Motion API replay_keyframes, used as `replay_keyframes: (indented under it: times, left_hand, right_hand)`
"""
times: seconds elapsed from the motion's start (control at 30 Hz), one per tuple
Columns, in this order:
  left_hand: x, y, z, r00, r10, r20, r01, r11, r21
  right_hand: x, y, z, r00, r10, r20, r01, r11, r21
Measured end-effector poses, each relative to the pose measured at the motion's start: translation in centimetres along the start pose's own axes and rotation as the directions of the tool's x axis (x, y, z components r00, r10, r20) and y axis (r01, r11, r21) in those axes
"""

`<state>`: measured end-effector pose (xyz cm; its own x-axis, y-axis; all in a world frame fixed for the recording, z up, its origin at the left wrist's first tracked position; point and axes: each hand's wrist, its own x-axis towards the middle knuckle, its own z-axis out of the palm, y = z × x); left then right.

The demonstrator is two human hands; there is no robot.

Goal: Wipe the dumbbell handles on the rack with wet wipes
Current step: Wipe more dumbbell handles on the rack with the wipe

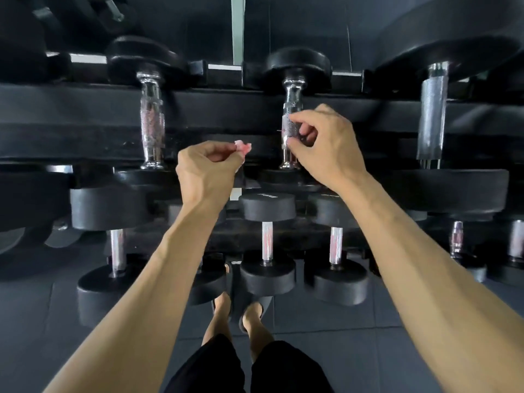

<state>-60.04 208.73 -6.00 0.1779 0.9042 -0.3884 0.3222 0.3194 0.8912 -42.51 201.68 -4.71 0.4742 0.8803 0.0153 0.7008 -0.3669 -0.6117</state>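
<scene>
Right hand: the right hand (326, 146) reaches up from the lower right of the frame to the centre, wrist bent, thumb and curled fingers pinching the knurled chrome dumbbell handle (292, 120) at its lower half.
Left hand: the left hand (208, 168) is raised left of centre, just beside the right, fingers curled and pinching a small crumpled pinkish-white wet wipe (243, 148); the wipe is clear of every handle.
Task's thing: the gripped handle stands on the upper tier of the black dumbbell rack (71, 114), between the chrome handle to its left (151, 120) and the thicker grey knurled handle to its right (432, 112).
Hidden or unclear: the right palm covers part of the gripped handle; most of the wipe is buried in the left fingers; the lower-tier handles (267, 241) are blurred.
Cut off: both forearms leave the bottom edge.
Room: open dark gap between the two hands; grey floor tiles (326, 316) below the rack.
</scene>
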Motion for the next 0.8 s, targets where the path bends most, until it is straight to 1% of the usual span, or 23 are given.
replay_keyframes:
  times: [0.1, 0.17, 0.3, 0.4, 0.47, 0.57, 0.67, 0.73, 0.8]
  left_hand:
    - [0.3, 0.1, -0.2, 1.0, 0.001, 0.004, -0.001, 1.0, -0.029]
    - [0.4, 0.3, -0.2, 1.0, 0.023, 0.01, -0.023, 1.0, -0.022]
    - [0.2, 0.8, -0.3, 0.998, 0.068, 0.014, -0.068, 0.998, 0.011]
    - [0.0, 1.0, -0.5, 0.995, 0.093, 0.039, -0.094, 0.995, 0.031]
    - [-0.2, 1.0, -0.6, 0.993, 0.107, 0.057, -0.11, 0.993, 0.037]
    - [-0.4, 1.1, -0.7, 0.99, 0.118, 0.073, -0.121, 0.992, 0.041]
    - [-0.8, 1.3, -0.6, 0.989, 0.121, 0.089, -0.127, 0.99, 0.057]
    - [-1.3, 1.4, -0.7, 0.988, 0.116, 0.101, -0.123, 0.99, 0.066]
    - [-1.7, 1.5, -1.1, 0.987, 0.116, 0.107, -0.124, 0.99, 0.071]
  right_hand:
    - [1.4, -1.1, -0.1, 0.99, -0.044, 0.136, 0.065, 0.986, -0.154]
    - [2.0, -1.7, 0.0, 0.983, -0.034, 0.18, 0.076, 0.971, -0.229]
    - [2.7, -2.4, 0.3, 0.99, -0.029, 0.138, 0.074, 0.94, -0.333]
    - [2.6, -2.8, 0.8, 0.989, -0.013, 0.145, 0.069, 0.92, -0.387]
    - [2.4, -2.4, 0.6, 0.994, 0.018, 0.108, 0.02, 0.94, -0.34]
    - [1.6, -1.6, -0.9, 0.989, 0.143, 0.028, -0.137, 0.976, -0.168]
    - [-0.3, -1.4, -2.2, 0.972, 0.231, -0.029, -0.232, 0.973, -0.016]
    - [-1.6, -1.8, -2.7, 0.956, 0.29, -0.036, -0.284, 0.952, 0.111]
    - [-2.7, -2.4, -2.7, 0.95, 0.313, -0.014, -0.304, 0.931, 0.204]
